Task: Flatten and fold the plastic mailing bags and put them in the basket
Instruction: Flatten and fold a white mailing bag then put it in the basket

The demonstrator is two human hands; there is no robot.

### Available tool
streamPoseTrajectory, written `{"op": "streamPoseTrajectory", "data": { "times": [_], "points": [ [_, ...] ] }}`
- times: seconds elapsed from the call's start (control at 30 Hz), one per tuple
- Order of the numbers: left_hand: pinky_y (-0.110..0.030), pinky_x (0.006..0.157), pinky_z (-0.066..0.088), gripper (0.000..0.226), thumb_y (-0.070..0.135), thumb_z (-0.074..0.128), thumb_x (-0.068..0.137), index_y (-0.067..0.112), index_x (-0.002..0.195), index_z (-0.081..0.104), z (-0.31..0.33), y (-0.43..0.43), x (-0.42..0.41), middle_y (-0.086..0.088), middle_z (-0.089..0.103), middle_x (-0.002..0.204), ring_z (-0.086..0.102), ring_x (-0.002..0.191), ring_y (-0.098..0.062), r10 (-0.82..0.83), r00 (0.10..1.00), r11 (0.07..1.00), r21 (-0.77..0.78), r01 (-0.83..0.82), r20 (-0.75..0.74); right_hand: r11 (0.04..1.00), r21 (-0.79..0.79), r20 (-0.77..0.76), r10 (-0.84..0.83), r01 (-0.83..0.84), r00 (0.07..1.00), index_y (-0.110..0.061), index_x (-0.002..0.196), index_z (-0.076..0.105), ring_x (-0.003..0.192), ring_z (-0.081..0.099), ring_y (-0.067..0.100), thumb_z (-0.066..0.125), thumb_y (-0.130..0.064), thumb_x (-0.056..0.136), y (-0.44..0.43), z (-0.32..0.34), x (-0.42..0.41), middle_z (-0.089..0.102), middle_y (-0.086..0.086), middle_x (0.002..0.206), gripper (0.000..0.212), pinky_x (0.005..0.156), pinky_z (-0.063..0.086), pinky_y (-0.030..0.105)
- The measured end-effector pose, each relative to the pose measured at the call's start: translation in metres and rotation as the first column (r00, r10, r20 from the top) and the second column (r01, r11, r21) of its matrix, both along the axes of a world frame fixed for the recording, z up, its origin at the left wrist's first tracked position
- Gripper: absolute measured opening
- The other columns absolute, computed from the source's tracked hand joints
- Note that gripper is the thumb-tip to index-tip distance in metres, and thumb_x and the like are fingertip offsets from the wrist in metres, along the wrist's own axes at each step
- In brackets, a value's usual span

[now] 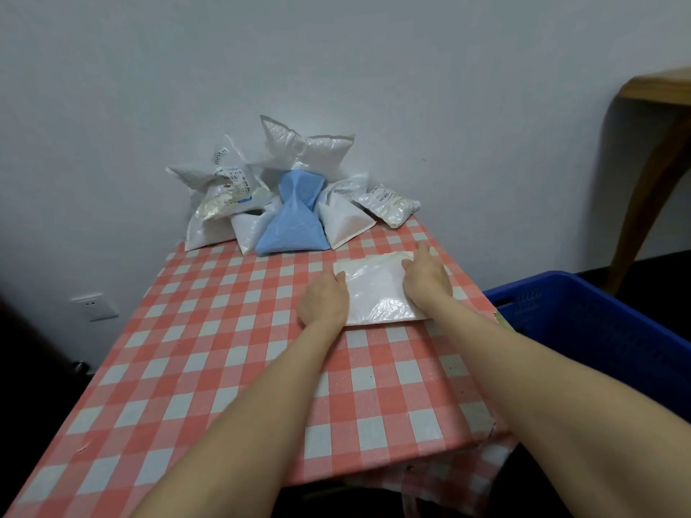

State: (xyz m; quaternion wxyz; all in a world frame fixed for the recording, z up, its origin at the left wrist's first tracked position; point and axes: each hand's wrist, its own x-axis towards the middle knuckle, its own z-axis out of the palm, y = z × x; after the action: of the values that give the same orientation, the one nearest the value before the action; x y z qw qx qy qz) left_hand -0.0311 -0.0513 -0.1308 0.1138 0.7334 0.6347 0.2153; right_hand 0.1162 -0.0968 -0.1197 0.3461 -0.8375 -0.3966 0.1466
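Bag point(377, 289), one, lies under left hand point(323, 302), right hand point(426, 280).

Basket point(583, 312) cut off at right edge; bag labels point(233, 181) unreadable.

Soft, even indoor light, moderately bright at centre, leaves the wall point(336, 50) a flat bluish grey. Shadows are faint. A mild sheen shows on the white bag point(377, 289). The lower corners fall dark. Wide-angle distortion stretches the bottom edge, and detail is slightly soft throughout.
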Motion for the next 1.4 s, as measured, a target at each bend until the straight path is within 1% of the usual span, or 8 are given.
{"op": "streamPoseTrajectory", "data": {
  "times": [0.13,0.23,0.37,0.47,0.57,0.77,1.0,1.4],
  "points": [
    [-0.037,0.078,0.041,0.041,0.039,0.033,0.100,0.008,0.123,0.048,0.006,0.003,-0.004,-0.011,0.060,0.117,0.057,0.104,-0.030,-0.027,0.984,0.999,-0.037,0.021,-0.174,0.999,-0.049,0.053,0.004,-0.002,0.999,-0.013,0.146,0.024,0.120,0.051,0.033,0.037,-0.018,0.102,0.002,-0.003,0.006,0.051,0.012,0.136,0.046,0.083,0.039,0.038],
    [-0.036,0.075,0.038,0.039,0.034,0.035,0.099,0.009,0.127,0.045,0.015,0.007,-0.005,-0.011,0.055,0.122,0.055,0.108,-0.031,-0.008,0.972,0.995,0.095,0.031,-0.234,1.000,-0.003,0.148,0.017,-0.017,0.989,-0.015,0.150,0.023,0.138,0.034,0.028,0.036,-0.029,0.102,0.002,-0.001,0.011,0.033,0.006,0.151,0.051,0.105,0.033,0.042],
    [-0.036,0.090,0.039,0.034,0.023,0.039,0.098,0.014,0.129,0.047,0.016,0.014,0.004,-0.006,0.048,0.127,0.046,0.115,-0.024,-0.250,0.947,0.920,0.256,0.298,-0.204,0.973,0.016,0.328,0.213,-0.231,0.920,-0.020,0.152,0.021,0.143,0.023,0.024,0.033,-0.031,0.100,0.002,0.005,0.013,0.024,0.002,0.157,0.054,0.114,0.023,0.041],
    [-0.036,0.110,0.029,0.043,0.022,0.033,0.100,0.017,0.143,0.036,0.007,0.016,0.013,-0.003,0.039,0.145,0.035,0.135,-0.023,-0.415,0.881,0.870,0.184,0.458,-0.228,0.889,-0.174,0.354,0.457,-0.422,0.816,-0.017,0.155,0.013,0.149,0.003,0.022,0.027,-0.033,0.103,0.003,0.002,0.006,0.009,0.000,0.162,0.056,0.120,0.007,0.038],
    [-0.038,0.120,0.013,0.051,0.029,0.022,0.103,0.017,0.152,0.017,-0.008,0.016,0.017,-0.002,0.017,0.159,0.013,0.147,-0.022,-0.484,0.830,0.861,0.017,0.508,-0.277,0.827,-0.316,0.350,0.556,-0.464,0.753,-0.016,0.155,0.009,0.149,-0.006,0.024,0.021,-0.035,0.103,0.001,-0.008,0.001,0.002,0.001,0.163,0.057,0.121,0.001,0.041],
    [-0.042,0.120,0.006,0.051,0.034,0.010,0.104,0.023,0.153,0.003,-0.014,0.008,0.017,0.001,0.001,0.161,0.001,0.148,-0.023,-0.473,0.841,0.881,-0.163,0.445,-0.262,0.806,-0.372,0.331,0.578,-0.460,0.746,-0.017,0.155,0.004,0.149,-0.007,0.025,0.020,-0.040,0.102,0.000,-0.013,0.004,0.000,0.002,0.163,0.060,0.121,0.000,0.043],
    [-0.041,0.120,0.003,0.052,0.037,0.008,0.103,0.024,0.153,0.001,-0.016,0.002,0.015,0.002,0.002,0.161,0.001,0.148,-0.023,-0.461,0.840,0.888,-0.156,0.433,-0.287,0.819,-0.331,0.225,0.551,-0.469,0.804,-0.018,0.155,-0.002,0.149,-0.007,0.025,0.023,-0.042,0.102,-0.002,-0.018,0.004,-0.005,0.003,0.162,0.064,0.119,0.002,0.046],
    [-0.042,0.120,0.002,0.052,0.036,0.008,0.104,0.023,0.154,0.002,-0.017,0.000,0.013,0.000,0.003,0.161,0.002,0.148,-0.023,-0.466,0.823,0.884,-0.149,0.442,-0.323,0.826,-0.330,0.213,0.537,-0.457,0.817,-0.013,0.154,-0.001,0.149,-0.005,0.024,0.023,-0.046,0.100,-0.004,-0.022,0.004,-0.003,0.002,0.163,0.068,0.119,0.002,0.045]
  ]
}}
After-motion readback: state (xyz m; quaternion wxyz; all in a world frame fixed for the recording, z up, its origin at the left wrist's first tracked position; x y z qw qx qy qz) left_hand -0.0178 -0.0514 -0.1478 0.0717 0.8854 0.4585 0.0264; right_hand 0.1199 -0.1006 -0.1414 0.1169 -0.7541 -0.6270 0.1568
